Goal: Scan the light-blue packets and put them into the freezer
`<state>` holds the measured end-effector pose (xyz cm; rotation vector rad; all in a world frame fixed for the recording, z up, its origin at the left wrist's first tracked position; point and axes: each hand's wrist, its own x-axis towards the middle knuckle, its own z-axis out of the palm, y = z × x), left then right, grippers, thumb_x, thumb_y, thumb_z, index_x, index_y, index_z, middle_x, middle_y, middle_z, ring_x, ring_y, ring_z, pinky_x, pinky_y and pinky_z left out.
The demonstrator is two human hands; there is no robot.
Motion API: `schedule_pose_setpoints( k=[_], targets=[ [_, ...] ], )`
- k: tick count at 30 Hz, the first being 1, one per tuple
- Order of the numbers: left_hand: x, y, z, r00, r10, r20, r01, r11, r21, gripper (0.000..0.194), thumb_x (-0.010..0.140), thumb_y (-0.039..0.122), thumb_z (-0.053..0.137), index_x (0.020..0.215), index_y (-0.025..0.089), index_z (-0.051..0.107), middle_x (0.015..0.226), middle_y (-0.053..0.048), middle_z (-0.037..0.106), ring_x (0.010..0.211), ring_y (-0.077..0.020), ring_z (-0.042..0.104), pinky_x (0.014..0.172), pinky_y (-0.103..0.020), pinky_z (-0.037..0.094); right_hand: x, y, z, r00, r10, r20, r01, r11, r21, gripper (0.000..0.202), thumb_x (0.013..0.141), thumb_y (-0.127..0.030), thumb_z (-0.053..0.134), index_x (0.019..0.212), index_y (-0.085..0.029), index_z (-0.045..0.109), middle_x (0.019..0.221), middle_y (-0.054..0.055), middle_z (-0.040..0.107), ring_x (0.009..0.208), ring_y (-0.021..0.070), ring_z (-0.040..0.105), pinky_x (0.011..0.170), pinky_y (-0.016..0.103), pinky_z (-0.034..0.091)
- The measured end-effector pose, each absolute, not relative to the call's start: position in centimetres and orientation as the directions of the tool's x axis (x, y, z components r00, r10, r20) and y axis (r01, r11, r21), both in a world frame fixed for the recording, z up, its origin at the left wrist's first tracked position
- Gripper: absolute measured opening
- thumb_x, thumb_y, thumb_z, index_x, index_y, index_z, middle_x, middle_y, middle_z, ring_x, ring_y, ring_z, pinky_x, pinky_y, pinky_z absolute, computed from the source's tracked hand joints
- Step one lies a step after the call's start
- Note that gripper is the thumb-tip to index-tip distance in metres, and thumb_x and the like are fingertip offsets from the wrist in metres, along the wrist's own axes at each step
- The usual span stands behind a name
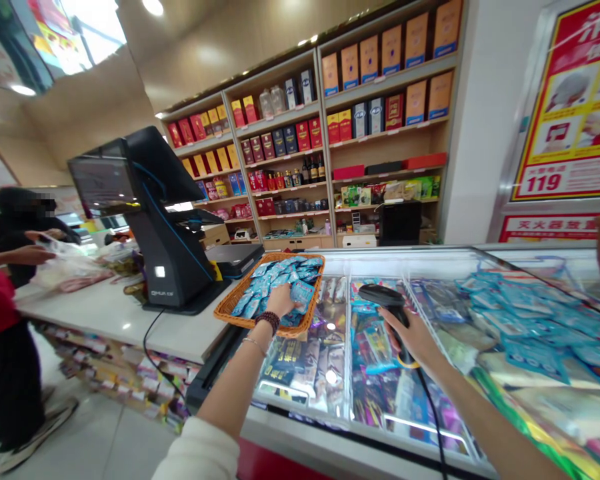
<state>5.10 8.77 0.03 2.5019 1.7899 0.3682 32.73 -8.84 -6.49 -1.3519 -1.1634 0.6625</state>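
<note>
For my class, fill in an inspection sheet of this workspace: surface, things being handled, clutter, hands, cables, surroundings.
Surface: pale counter on the left; display case of packaged goods in front.
Things being handled: wicker basket heaped with blue packets; handheld scanner.
Clutter: terminal on the counter; plastic bag left of it.
Hands: left hand among the packets, grip unclear; right hand round the scanner's handle.
Cables: scanner cord hanging down; another cable near the terminal's base.
Surroundings: stocked shelves behind; poster on the right; another person's hand at the bag.
</note>
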Motion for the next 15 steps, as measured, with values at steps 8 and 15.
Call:
schedule_pose_setpoints(
  k=[8,15],
  targets=[
    [4.9,6.9,1.7,0.21,0.933,0.291,0.947,-0.268,0.179,0.034,0.094,0.023,0.063,0.128,0.017,0.06,0.12,-0.016,0.075,0.119,-0.0304,0.07,0.097,-0.037,0.051,32.8,-8.8,-6.8,0.345,0.906,0.244,0.164,0.198,-0.967,0.05,0.079,-0.072,0.067,0.068,-0.026,0.052,0.042,-0.007,0.05,0.032,0.0124,0.046,0.037,0.027,0.038],
    [7.9,5.9,3.8,0.143,0.885,0.444,0.679,-0.414,0.606,0.033,0.098,0.023,0.056,0.13,0.02,0.054,0.116,-0.011,0.075,0.096,-0.0236,0.076,0.084,-0.033,0.059,33.4,-8.9,-6.8,0.397,0.89,0.226,0.145,0.183,-0.972,0.05,0.078,-0.07,0.071,0.067,-0.024,0.055,0.049,-0.005,0.056,0.034,0.0116,0.048,0.037,0.026,0.038]
  ],
)
